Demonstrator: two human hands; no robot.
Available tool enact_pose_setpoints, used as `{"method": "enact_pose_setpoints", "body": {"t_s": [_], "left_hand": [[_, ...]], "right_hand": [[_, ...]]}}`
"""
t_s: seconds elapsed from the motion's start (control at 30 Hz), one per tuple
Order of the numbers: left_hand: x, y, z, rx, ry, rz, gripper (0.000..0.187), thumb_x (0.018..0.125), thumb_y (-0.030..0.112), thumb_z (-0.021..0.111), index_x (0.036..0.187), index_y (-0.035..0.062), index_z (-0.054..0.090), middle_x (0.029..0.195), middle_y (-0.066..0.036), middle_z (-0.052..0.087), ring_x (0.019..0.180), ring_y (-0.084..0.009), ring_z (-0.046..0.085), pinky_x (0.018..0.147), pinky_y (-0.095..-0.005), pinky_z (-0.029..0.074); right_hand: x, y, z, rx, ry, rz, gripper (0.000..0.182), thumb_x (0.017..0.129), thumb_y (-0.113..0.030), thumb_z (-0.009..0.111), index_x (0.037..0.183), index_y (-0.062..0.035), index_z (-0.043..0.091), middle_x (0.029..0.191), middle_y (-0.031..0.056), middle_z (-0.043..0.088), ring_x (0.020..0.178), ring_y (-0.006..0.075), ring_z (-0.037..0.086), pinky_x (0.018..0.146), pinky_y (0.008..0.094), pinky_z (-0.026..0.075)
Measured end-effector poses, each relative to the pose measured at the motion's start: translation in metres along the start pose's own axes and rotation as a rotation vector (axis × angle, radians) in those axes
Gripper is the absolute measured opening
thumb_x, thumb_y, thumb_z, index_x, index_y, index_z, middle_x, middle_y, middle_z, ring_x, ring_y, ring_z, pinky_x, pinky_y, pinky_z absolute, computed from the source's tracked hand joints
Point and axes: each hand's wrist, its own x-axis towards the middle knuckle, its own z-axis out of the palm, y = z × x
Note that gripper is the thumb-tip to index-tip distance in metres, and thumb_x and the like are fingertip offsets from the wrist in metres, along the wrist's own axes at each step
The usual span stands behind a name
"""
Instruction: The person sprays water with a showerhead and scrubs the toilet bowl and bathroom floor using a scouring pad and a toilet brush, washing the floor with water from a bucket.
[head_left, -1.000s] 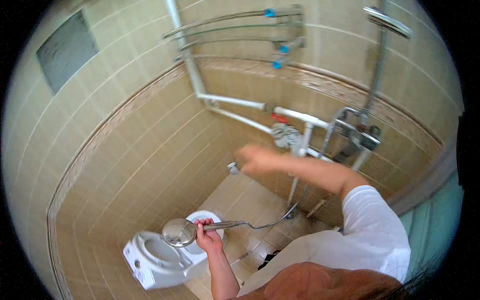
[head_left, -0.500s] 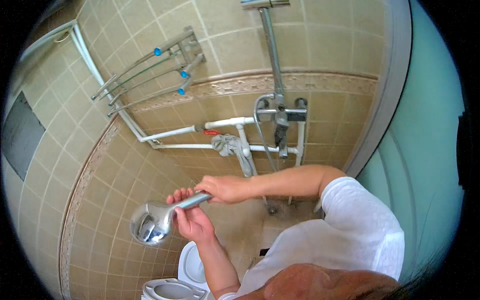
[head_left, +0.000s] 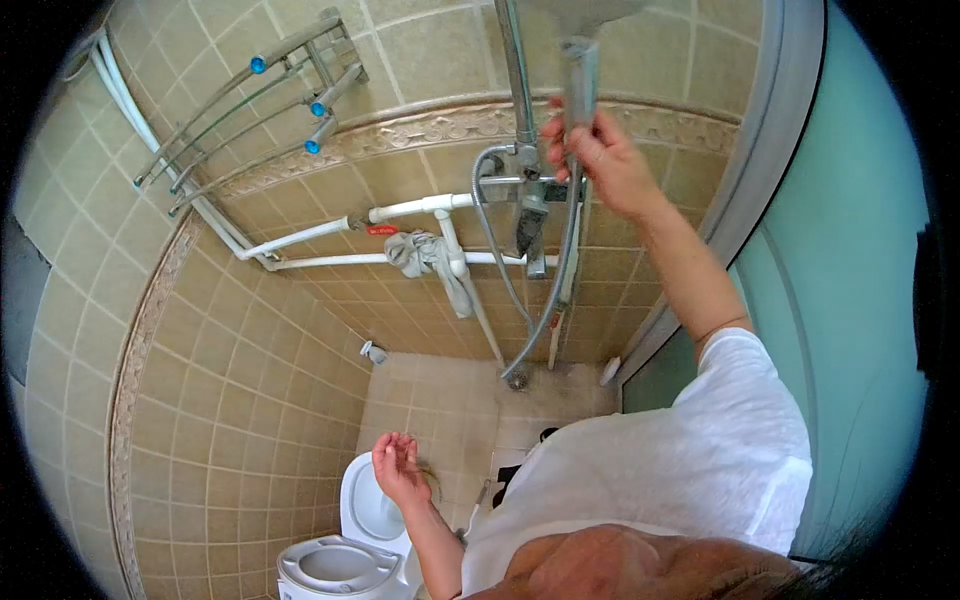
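Tan tiled walls (head_left: 250, 400) close in a narrow bathroom, with a pale green glass door (head_left: 850, 300) along the right side. Low in the view stands a white toilet (head_left: 345, 560), its lid raised and the seat down. White pipes (head_left: 330, 232) run across the far wall, a grey rag (head_left: 420, 250) is draped over them, and above to the left a metal towel rack (head_left: 260, 110) with blue end caps juts out from the tiles. A chrome riser pipe (head_left: 518, 80) climbs from the mixer tap (head_left: 530, 190). The right hand (head_left: 600, 165) is raised high beside that riser, fingers wrapped around the handle of the shower head (head_left: 580, 70), which is held upright with its top cut off at the frame's upper edge; its hose (head_left: 555, 290) loops down toward the floor drain (head_left: 517, 380). The left hand (head_left: 400, 468) hangs low over the toilet, empty, fingers loosely curled and half open, touching nothing.
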Motion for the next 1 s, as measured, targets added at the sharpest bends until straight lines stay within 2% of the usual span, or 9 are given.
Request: {"method": "enact_pose_setpoints", "body": {"t_s": [0.07, 0.17, 0.2, 0.33, 0.37, 0.43, 0.57, 0.63, 1.0], "left_hand": [[0.000, -0.004, -0.011, -0.039, 0.054, 0.022, 0.016, 0.080, 0.011, 0.050, 0.094, 0.0038, 0.050, 0.090, -0.007, 0.055, 0.080, -0.0190, 0.054, 0.073, -0.0323, 0.045], [0.000, -0.008, -0.018, -0.081, 0.054, 0.040, 0.016, 0.080, 0.011, 0.051, 0.094, 0.0038, 0.051, 0.088, -0.007, 0.055, 0.077, -0.0194, 0.054, 0.070, -0.0318, 0.046], [0.001, -0.010, -0.020, -0.088, 0.038, 0.045, 0.016, 0.080, 0.011, 0.051, 0.094, 0.0038, 0.051, 0.088, -0.007, 0.055, 0.077, -0.0194, 0.054, 0.070, -0.0318, 0.046], [0.003, -0.019, -0.029, -0.102, 0.080, 0.012, 0.015, 0.079, 0.010, 0.051, 0.093, 0.0036, 0.052, 0.086, -0.008, 0.056, 0.075, -0.0196, 0.054, 0.068, -0.0313, 0.047], [0.002, -0.019, -0.032, -0.088, 0.117, -0.020, 0.015, 0.079, 0.010, 0.051, 0.093, 0.0034, 0.052, 0.086, -0.008, 0.056, 0.074, -0.0196, 0.055, 0.067, -0.0311, 0.047], [0.003, -0.019, -0.035, -0.101, 0.078, -0.016, 0.016, 0.079, 0.011, 0.051, 0.093, 0.0033, 0.052, 0.086, -0.008, 0.056, 0.074, -0.0195, 0.054, 0.067, -0.0313, 0.047], [0.000, -0.020, -0.030, -0.086, 0.144, -0.007, 0.017, 0.078, 0.012, 0.052, 0.093, 0.0036, 0.051, 0.086, -0.008, 0.055, 0.073, -0.0197, 0.054, 0.067, -0.0308, 0.047], [0.000, -0.021, -0.032, -0.079, 0.164, -0.008, 0.017, 0.078, 0.012, 0.052, 0.093, 0.0038, 0.051, 0.086, -0.008, 0.055, 0.073, -0.0197, 0.054, 0.066, -0.0305, 0.047], [0.001, -0.027, -0.060, -0.143, 0.197, -0.050, 0.020, 0.079, 0.014, 0.051, 0.096, 0.0035, 0.051, 0.086, -0.008, 0.057, 0.073, -0.0197, 0.054, 0.065, -0.0304, 0.047]], "right_hand": [[0.001, -0.004, -0.012, 0.185, 0.128, -0.030, 0.035, 0.088, -0.022, 0.043, 0.120, -0.0090, 0.035, 0.085, 0.0035, 0.051, 0.070, 0.0111, 0.050, 0.059, 0.0242, 0.043], [0.001, -0.002, -0.034, 0.244, 0.188, -0.101, 0.037, 0.089, -0.022, 0.040, 0.123, -0.0104, 0.032, 0.082, 0.0027, 0.050, 0.067, 0.0092, 0.047, 0.055, 0.0234, 0.041], [0.003, 0.000, -0.042, 0.243, 0.246, -0.108, 0.036, 0.088, -0.025, 0.042, 0.120, -0.0097, 0.035, 0.080, 0.0023, 0.049, 0.061, 0.0076, 0.044, 0.049, 0.0220, 0.037], [0.024, -0.020, -0.063, -0.009, 0.337, -0.129, 0.033, 0.086, -0.026, 0.047, 0.111, -0.0072, 0.040, 0.073, 0.0004, 0.045, 0.051, 0.0057, 0.038, 0.040, 0.0204, 0.030], [0.032, -0.027, -0.067, -0.010, 0.340, -0.140, 0.033, 0.086, -0.026, 0.047, 0.111, -0.0072, 0.040, 0.073, 0.0004, 0.045, 0.051, 0.0057, 0.038, 0.040, 0.0204, 0.030], [0.052, -0.044, -0.077, -0.079, 0.272, -0.164, 0.032, 0.087, -0.021, 0.044, 0.114, -0.0055, 0.041, 0.089, 0.0078, 0.051, 0.069, 0.0120, 0.051, 0.051, 0.0241, 0.041], [0.102, -0.075, -0.086, 0.042, 0.231, -0.244, 0.034, 0.086, -0.018, 0.044, 0.116, -0.0049, 0.039, 0.086, 0.0048, 0.047, 0.065, 0.0128, 0.045, 0.056, 0.0258, 0.039], [0.127, -0.090, -0.083, -0.197, 0.346, -0.371, 0.021, 0.086, -0.025, 0.044, 0.087, -0.0037, 0.046, 0.064, 0.0027, 0.048, 0.051, 0.0085, 0.047, 0.045, 0.0226, 0.040], [0.194, -0.103, -0.074, -0.225, 0.400, -0.257, 0.025, 0.084, -0.027, 0.046, 0.090, -0.0020, 0.044, 0.072, 0.0053, 0.050, 0.060, 0.0122, 0.048, 0.053, 0.0263, 0.042]]}}
